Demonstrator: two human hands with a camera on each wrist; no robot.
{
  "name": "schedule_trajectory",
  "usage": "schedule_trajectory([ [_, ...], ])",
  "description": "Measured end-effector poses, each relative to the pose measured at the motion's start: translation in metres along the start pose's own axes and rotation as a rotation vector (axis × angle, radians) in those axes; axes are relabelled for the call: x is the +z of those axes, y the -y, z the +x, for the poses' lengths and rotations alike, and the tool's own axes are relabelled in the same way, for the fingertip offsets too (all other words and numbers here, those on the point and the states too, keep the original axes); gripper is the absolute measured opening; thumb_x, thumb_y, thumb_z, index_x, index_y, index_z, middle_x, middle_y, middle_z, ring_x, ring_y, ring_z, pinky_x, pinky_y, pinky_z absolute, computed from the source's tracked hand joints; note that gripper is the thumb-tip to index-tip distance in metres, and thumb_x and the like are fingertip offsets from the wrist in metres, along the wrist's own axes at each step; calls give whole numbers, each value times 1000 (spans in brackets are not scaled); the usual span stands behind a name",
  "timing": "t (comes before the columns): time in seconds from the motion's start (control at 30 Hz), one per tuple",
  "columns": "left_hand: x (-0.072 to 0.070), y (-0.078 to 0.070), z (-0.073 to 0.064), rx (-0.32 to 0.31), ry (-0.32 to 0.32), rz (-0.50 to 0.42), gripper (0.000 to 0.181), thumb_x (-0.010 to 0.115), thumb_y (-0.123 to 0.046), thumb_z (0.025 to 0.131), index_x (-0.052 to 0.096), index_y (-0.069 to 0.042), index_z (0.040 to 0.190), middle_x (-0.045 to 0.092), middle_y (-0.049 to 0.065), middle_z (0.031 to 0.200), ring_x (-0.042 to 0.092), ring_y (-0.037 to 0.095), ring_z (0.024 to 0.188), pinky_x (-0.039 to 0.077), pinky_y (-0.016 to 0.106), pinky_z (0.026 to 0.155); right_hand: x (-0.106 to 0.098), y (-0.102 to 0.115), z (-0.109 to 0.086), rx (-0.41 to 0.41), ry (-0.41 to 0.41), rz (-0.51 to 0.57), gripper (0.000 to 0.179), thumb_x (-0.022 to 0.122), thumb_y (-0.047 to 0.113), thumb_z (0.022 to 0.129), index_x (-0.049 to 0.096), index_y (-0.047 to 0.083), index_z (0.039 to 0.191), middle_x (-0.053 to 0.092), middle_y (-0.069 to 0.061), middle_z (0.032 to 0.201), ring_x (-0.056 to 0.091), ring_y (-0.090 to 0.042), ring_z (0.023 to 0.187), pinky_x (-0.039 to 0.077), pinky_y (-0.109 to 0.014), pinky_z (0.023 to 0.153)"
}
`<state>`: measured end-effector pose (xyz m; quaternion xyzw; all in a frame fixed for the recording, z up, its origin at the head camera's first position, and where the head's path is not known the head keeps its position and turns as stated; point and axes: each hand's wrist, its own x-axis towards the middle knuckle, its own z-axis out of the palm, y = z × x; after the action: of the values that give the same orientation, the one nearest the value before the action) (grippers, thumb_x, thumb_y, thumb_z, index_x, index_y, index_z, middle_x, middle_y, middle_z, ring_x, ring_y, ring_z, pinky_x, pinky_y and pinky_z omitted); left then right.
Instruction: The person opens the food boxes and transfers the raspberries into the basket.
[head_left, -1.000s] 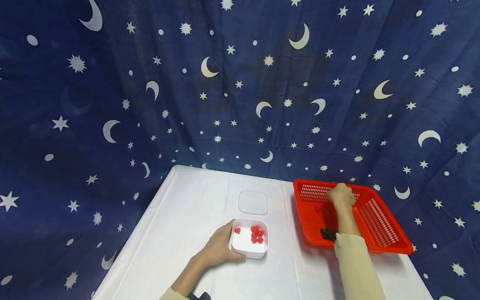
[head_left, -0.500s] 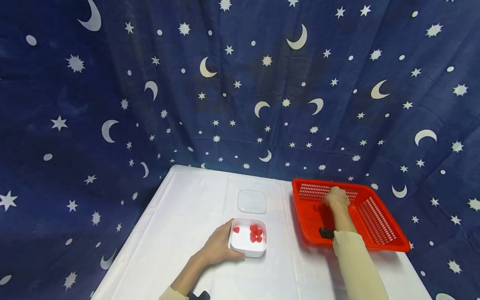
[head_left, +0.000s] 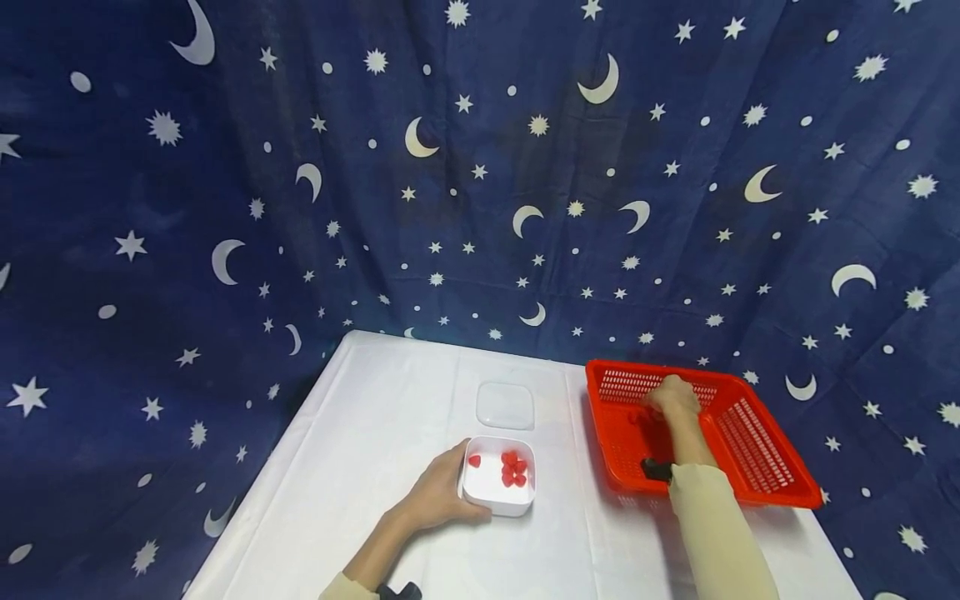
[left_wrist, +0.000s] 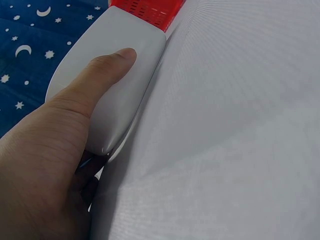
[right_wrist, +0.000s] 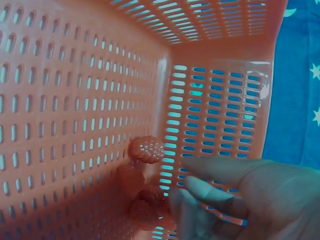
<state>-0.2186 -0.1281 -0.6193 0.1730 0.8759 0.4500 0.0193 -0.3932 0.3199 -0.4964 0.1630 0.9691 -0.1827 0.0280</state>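
My left hand (head_left: 435,493) grips a white square plastic container (head_left: 498,506) on its left side, thumb along the near wall. Several red raspberries (head_left: 513,469) lie toward the right inside it, and a single raspberry (head_left: 474,461) lies at the left. My right hand (head_left: 675,394) reaches down into a red perforated plastic basket (head_left: 772,417). In the right wrist view, its fingers (right_wrist: 215,169) reach down right beside several raspberries (right_wrist: 146,150) on the basket's bottom, with a gap between the upper fingertip and the nearest one. The lower fingers overlap the other berries.
A clear square lid (head_left: 506,406) lies flat just beyond the container. White cloth (head_left: 375,417) covers the table. A dark blue curtain (head_left: 480,208) with moons and stars hangs behind. The basket stands at the table's right, its rim rising around my right hand.
My right hand has dipped slightly lower and left within the basket since a second ago. The left hand and container hold their place.
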Motion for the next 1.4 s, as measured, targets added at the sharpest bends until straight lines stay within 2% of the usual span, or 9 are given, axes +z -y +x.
schedule_trajectory([
  [0.3, -1, -1, -1, 21, -9, 11, 133, 91, -67, 63, 27, -13, 165, 46, -1, 160, 42, 31, 148, 34, 61, 120, -33, 17, -16, -95, 15, 47, 30, 77, 32, 90, 74, 3, 87, 71, -14, 76, 66, -35, 80, 55, -47, 66],
  [0.4, -3, -3, 0, 14, -17, 13, 133, 91, -67, 62, 27, -13, 165, 46, -1, 160, 42, 30, 148, 34, 60, 120, -51, 32, -25, -138, -13, 62, 31, 76, 34, 92, 76, 4, 95, 73, -14, 82, 67, -37, 84, 54, -48, 66],
  [0.53, -6, -5, 1, 7, -21, 18, 133, 92, -66, 63, 27, -11, 165, 46, 2, 161, 41, 33, 149, 34, 62, 120, -71, 53, -43, -219, -72, 87, 34, 77, 37, 91, 77, 4, 100, 72, -23, 109, 66, -46, 99, 55, -53, 70],
  [0.63, -7, -6, 2, 4, -17, 18, 133, 92, -65, 63, 27, -11, 165, 45, 3, 162, 41, 33, 149, 34, 62, 120, -76, 67, -60, -286, -102, 105, 36, 78, 39, 90, 76, 6, 102, 71, -24, 118, 64, -48, 105, 54, -57, 74],
  [0.67, -6, -5, 2, 5, -17, 20, 133, 92, -66, 63, 27, -10, 165, 45, 3, 162, 41, 33, 149, 34, 61, 120, -76, 72, -66, -307, -113, 114, 35, 78, 39, 89, 76, 7, 102, 73, -21, 109, 66, -46, 102, 54, -56, 73],
  [0.83, -5, -3, 3, 28, -13, 12, 133, 93, -65, 62, 27, -12, 165, 47, -1, 160, 42, 31, 148, 34, 60, 120, -64, 93, -91, -438, -183, 170, 25, 78, 33, 91, 78, 9, 98, 77, -14, 99, 69, -37, 89, 55, -50, 70],
  [1.03, -4, -2, 2, 32, -7, 12, 133, 92, -66, 63, 27, -12, 165, 47, -2, 160, 42, 30, 148, 34, 60, 120, -34, 123, -119, -621, -217, 285, 14, 79, 26, 92, 81, 13, 94, 76, -5, 80, 62, -21, 62, 51, -33, 52],
  [1.23, -1, -1, 3, 43, -3, 8, 131, 93, -64, 63, 27, -15, 166, 48, -6, 158, 44, 27, 147, 35, 59, 120, 3, 147, -152, -764, -175, 344, 6, 83, 21, 87, 80, 15, 88, 75, 5, 78, 68, -13, 69, 55, -29, 59],
  [1.4, 0, -1, 3, 49, -4, 0, 131, 93, -64, 62, 28, -17, 165, 50, -10, 155, 46, 23, 145, 37, 56, 119, 33, 159, -173, -872, -106, 317, 5, 85, 16, 85, 80, 17, 88, 74, 9, 80, 68, -8, 70, 59, -26, 63],
])
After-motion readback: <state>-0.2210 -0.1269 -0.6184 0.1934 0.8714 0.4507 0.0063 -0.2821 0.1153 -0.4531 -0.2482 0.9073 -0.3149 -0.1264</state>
